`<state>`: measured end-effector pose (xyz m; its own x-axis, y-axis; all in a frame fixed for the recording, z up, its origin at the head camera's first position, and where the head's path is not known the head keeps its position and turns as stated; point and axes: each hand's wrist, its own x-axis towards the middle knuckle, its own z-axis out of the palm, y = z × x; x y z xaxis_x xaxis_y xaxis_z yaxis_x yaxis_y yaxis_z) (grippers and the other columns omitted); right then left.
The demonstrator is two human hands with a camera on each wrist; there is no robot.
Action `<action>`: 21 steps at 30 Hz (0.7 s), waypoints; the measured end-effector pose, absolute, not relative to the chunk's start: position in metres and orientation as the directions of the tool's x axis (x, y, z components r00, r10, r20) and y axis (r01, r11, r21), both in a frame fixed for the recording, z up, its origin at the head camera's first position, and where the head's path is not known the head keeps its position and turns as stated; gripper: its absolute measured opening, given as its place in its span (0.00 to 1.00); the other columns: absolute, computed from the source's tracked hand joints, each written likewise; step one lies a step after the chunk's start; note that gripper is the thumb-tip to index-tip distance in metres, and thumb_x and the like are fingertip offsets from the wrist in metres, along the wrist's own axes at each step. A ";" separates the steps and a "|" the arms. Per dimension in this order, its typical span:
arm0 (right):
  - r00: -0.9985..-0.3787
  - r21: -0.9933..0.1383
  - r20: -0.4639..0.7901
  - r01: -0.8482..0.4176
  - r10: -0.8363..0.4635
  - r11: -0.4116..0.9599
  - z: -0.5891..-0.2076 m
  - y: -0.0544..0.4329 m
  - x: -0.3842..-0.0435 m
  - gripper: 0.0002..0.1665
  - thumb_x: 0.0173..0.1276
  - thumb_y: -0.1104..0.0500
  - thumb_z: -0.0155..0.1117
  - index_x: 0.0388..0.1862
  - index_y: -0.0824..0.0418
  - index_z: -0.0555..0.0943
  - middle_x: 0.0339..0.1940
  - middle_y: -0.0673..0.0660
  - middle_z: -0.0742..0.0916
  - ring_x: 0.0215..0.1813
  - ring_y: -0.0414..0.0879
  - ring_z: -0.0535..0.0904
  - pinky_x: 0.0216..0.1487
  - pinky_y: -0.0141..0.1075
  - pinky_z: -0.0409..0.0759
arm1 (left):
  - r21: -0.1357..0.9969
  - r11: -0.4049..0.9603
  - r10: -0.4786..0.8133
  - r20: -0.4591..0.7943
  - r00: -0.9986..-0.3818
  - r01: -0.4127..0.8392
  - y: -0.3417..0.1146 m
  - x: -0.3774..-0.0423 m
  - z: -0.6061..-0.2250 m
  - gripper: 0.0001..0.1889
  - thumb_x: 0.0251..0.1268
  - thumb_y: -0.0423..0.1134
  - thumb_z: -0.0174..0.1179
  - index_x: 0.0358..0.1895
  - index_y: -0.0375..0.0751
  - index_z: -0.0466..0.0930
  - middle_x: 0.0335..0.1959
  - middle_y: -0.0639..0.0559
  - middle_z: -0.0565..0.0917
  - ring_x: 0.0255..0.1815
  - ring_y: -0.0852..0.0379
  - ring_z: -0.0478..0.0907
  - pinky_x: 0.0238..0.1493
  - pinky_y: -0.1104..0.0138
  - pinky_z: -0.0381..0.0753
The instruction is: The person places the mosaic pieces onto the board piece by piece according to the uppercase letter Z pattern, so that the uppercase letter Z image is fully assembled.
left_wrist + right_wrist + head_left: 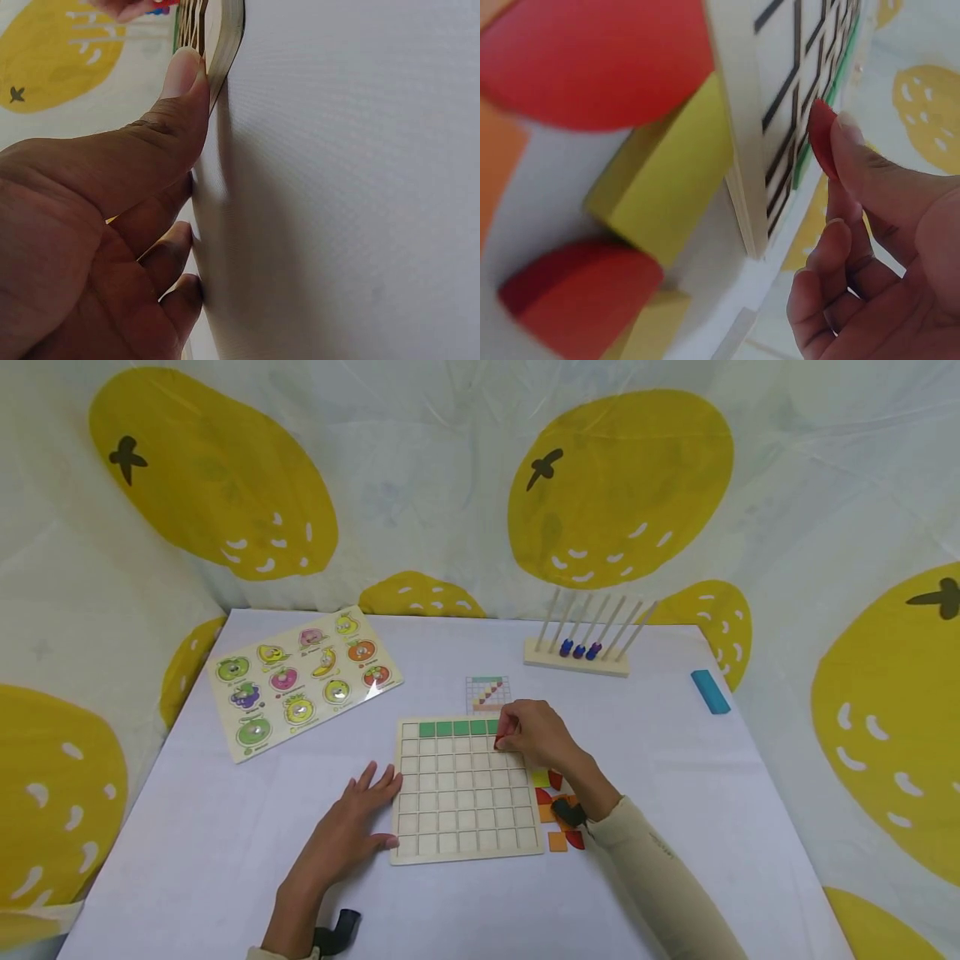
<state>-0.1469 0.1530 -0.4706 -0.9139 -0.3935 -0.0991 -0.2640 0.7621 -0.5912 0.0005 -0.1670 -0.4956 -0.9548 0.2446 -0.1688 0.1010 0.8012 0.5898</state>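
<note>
A wooden grid board (pixel 456 793) lies flat in the middle of the table, with several green square tiles (pixel 444 728) along its far row. My right hand (pixel 542 737) pinches a red rounded tile (pixel 823 140) between thumb and fingers, over the board's far right part. On the other side, my left hand (pixel 347 827) rests with fingers spread, its thumb (pixel 182 79) and fingertips at the board's left edge. Loose tiles lie by the board's right edge, partly under my right wrist: a yellow block (pixel 667 176), red rounded ones (pixel 585 296) and orange squares (pixel 557 842).
A small pattern card (pixel 487 693) lies beyond the board. A fruit puzzle board (pixel 300 664) is at the far left. Far right stands a wooden peg rack (pixel 577 665) with several blue and purple beads; a teal block (pixel 710 692) lies near the right table edge.
</note>
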 end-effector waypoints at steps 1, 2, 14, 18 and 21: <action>-0.914 -0.588 -0.099 -0.266 -0.394 0.764 -0.471 0.151 -0.147 0.13 0.62 0.58 0.83 0.28 0.53 0.83 0.27 0.49 0.83 0.34 0.46 0.76 0.37 0.37 0.75 | 0.590 0.801 0.246 -0.168 -0.955 0.102 -0.167 0.001 -0.496 0.53 0.45 0.38 0.85 0.80 0.46 0.68 0.83 0.49 0.66 0.90 0.41 0.49 0.88 0.43 0.53; -0.913 -0.580 -0.102 -0.268 -0.395 0.769 -0.472 0.149 -0.148 0.13 0.62 0.58 0.83 0.28 0.53 0.83 0.27 0.49 0.83 0.34 0.45 0.77 0.37 0.36 0.75 | 0.590 0.801 0.246 -0.166 -0.955 0.104 -0.167 0.001 -0.496 0.53 0.45 0.38 0.85 0.80 0.46 0.68 0.83 0.49 0.66 0.90 0.41 0.49 0.88 0.43 0.53; -0.916 -0.520 -0.141 -0.255 -0.376 0.815 -0.472 0.137 -0.146 0.10 0.64 0.56 0.82 0.30 0.49 0.86 0.33 0.47 0.84 0.38 0.44 0.78 0.43 0.39 0.78 | 0.596 0.795 0.241 -0.139 -0.961 0.113 -0.167 0.003 -0.497 0.54 0.43 0.38 0.85 0.80 0.45 0.69 0.82 0.48 0.67 0.89 0.40 0.51 0.88 0.42 0.54; -0.921 -0.579 -0.128 -0.231 -0.367 0.782 -0.472 0.148 -0.144 0.08 0.64 0.58 0.81 0.34 0.51 0.87 0.34 0.47 0.86 0.36 0.44 0.79 0.41 0.38 0.79 | 0.599 0.792 0.239 -0.130 -0.962 0.116 -0.167 0.003 -0.497 0.54 0.43 0.38 0.85 0.80 0.45 0.69 0.82 0.48 0.67 0.89 0.40 0.52 0.87 0.42 0.55; -0.925 -0.609 -0.122 -0.216 -0.359 0.763 -0.471 0.161 -0.141 0.08 0.64 0.59 0.80 0.37 0.52 0.87 0.34 0.48 0.86 0.35 0.45 0.78 0.39 0.38 0.79 | 0.596 0.794 0.243 -0.127 -0.962 0.122 -0.168 0.003 -0.497 0.54 0.43 0.38 0.85 0.80 0.45 0.70 0.82 0.48 0.67 0.89 0.39 0.52 0.87 0.42 0.55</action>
<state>-0.1411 0.1606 -0.4707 -0.9252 -0.3593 -0.1218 -0.2163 0.7633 -0.6088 0.0031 -0.1680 -0.4975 -0.9616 0.2433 -0.1269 0.1222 0.7938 0.5957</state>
